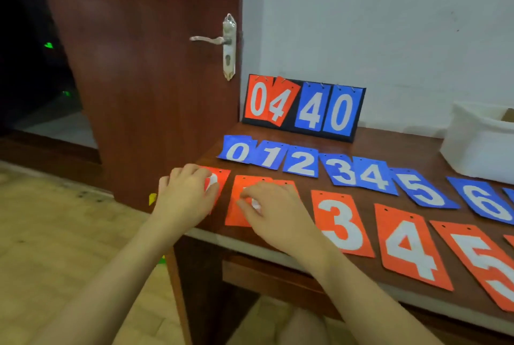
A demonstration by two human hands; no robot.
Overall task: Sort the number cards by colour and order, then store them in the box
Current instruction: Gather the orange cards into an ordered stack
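Two rows of number cards run along the wooden table (389, 141): blue cards (301, 162) from 0 up to 6 at the back, orange cards (343, 222) nearer the edge, with 3, 4 and 5 plain to read. Both hands are down at the left end of the orange row. The left hand (186, 194) lies over the first orange card (219, 180), fingers loosely curled on top of it, and I cannot tell whether it pinches the card or just presses it. The right hand (274, 211) covers the next orange cards (236, 205), fingertips bent down onto the face; a grip is not clear there either.

These cards look thin, light and flat, with a slick, laminated-looking face, so they should slide easily but be awkward to lift straight off the wood. My judgement: drag each one to the table edge or lift a corner with a fingertip, then pinch the edge. The punched holes along the top are a weak spot, so avoid tugging there.

Behind the rows stands the scoreboard stand (304, 105) showing 04 and 40, and the white box (478, 147) waits at the right, well apart from the hands.
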